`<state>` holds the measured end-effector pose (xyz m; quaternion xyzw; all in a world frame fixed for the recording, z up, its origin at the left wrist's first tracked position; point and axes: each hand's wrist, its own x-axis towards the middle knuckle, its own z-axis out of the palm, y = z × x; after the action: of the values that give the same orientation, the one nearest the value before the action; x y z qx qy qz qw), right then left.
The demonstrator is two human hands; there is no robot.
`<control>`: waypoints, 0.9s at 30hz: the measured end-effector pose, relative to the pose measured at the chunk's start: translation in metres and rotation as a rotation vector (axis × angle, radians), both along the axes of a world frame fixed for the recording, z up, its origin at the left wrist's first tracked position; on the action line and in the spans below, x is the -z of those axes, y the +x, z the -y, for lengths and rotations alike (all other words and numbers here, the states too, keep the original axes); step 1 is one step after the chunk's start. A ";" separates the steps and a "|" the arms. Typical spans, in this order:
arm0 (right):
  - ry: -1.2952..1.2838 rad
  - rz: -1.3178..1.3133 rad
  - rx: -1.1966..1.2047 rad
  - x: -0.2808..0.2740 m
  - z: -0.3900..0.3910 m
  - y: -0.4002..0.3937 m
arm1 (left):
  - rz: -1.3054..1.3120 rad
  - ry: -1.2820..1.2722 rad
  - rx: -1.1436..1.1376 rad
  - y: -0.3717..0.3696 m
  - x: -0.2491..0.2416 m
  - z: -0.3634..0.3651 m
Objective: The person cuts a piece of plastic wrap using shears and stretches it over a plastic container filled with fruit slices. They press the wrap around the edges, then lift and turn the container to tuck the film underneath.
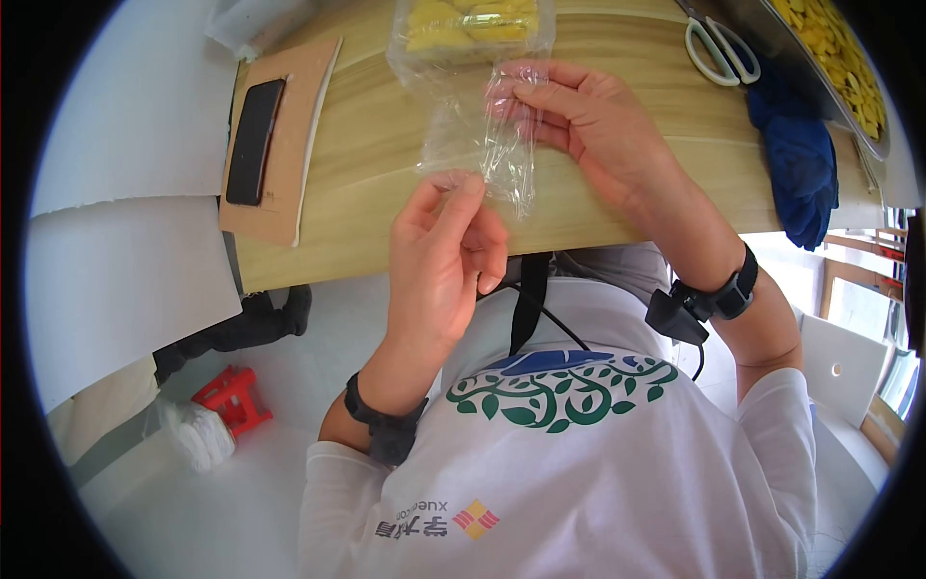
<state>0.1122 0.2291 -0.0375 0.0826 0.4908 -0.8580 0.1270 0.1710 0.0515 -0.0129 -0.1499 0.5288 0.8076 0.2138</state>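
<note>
A clear plastic bag [453, 135] lies stretched toward me over the wooden table. Its far end holds yellow pieces [473, 21], whose exact kind I cannot make out. My left hand [446, 251] is closed, with thumb and forefinger pinching the near left corner of the loose film. Higher up on the right side, my right hand [588, 111] grips the crumpled edge of the same bag between thumb and fingers. The film between both hands is wrinkled and shiny.
A dark phone [256, 143] rests on a brown board [285, 183] at the left. White-handled scissors [721, 53], a blue cloth [799, 179] and a metal tray [815, 68] of yellow pieces are at the right. A red stool [231, 400] stands on the floor.
</note>
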 end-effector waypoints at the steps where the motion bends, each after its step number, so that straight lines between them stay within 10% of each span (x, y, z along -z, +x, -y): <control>1: -0.005 0.007 -0.017 0.000 0.000 0.000 | 0.001 0.000 -0.002 0.001 0.001 0.001; 27: -0.102 0.054 0.003 -0.003 0.005 0.000 | 0.131 -0.048 0.106 -0.001 -0.004 -0.002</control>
<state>0.1121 0.2237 -0.0349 0.0997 0.4426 -0.8796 0.1429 0.1702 0.0539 -0.0092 -0.1793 0.5400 0.7707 0.2867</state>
